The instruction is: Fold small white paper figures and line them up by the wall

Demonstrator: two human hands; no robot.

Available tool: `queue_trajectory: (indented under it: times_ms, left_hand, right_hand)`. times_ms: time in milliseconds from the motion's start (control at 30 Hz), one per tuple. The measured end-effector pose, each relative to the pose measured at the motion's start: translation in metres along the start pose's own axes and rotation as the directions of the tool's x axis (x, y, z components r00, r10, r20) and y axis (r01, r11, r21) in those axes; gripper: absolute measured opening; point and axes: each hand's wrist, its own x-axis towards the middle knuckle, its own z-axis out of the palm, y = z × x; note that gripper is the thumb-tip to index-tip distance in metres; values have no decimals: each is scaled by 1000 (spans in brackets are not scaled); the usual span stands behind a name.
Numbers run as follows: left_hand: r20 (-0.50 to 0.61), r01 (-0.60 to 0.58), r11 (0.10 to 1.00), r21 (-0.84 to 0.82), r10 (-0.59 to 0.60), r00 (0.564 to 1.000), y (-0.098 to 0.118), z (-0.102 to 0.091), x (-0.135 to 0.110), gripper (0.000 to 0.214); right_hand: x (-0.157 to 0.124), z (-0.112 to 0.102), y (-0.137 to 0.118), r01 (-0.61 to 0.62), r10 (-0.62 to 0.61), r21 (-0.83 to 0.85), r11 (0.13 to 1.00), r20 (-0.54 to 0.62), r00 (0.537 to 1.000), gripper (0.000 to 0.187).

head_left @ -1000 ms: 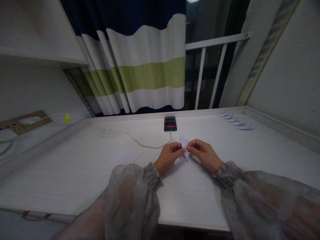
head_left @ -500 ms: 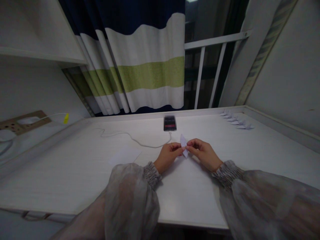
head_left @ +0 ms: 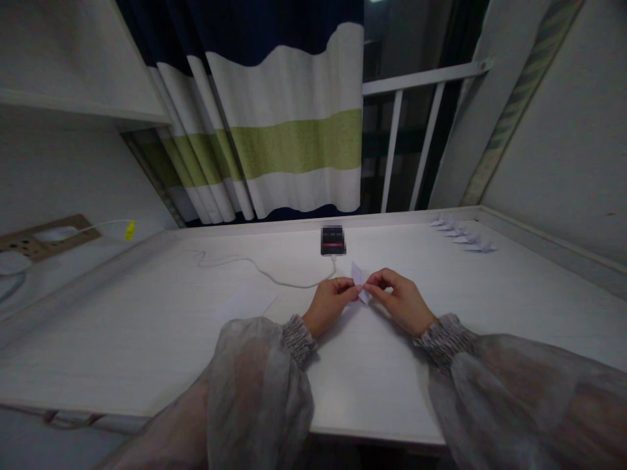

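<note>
A small folded piece of white paper [head_left: 357, 271] is held up over the table between my two hands. My left hand [head_left: 329, 301] pinches its left side between thumb and fingers, a ring showing on one finger. On the other side my right hand [head_left: 400, 300] is closed at the fingertips on the paper's right edge. The fingers cover its middle, so the exact fold there is hidden. To the left of my left sleeve lies a flat sheet of white paper [head_left: 247, 303].
A phone [head_left: 333, 240] lies beyond my hands, with a white charging cable [head_left: 274, 279] running left from it. Several folded paper figures [head_left: 463, 236] stand in a row at the back right. The white table [head_left: 147, 346] meets a curtain [head_left: 294, 143] and window bars [head_left: 394, 143].
The folded paper has turned slightly between my fingertips and its top has tipped a little left. My right fingers have shifted slightly; both hands stay in nearly the same place.
</note>
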Motion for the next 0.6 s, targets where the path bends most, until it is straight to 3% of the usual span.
queue_trajectory:
  times_ms: [333, 600]
  left_hand:
    - [25, -16, 997, 82, 14, 1000, -2, 0, 0, 23]
    - [70, -66, 973, 222, 51, 996, 3, -1, -4, 21]
  right_hand:
    - [-2, 2, -2, -16, 17, -23, 1000, 51, 999, 12]
    - [-1, 0, -5, 46, -40, -114, 992, 53, 998, 7]
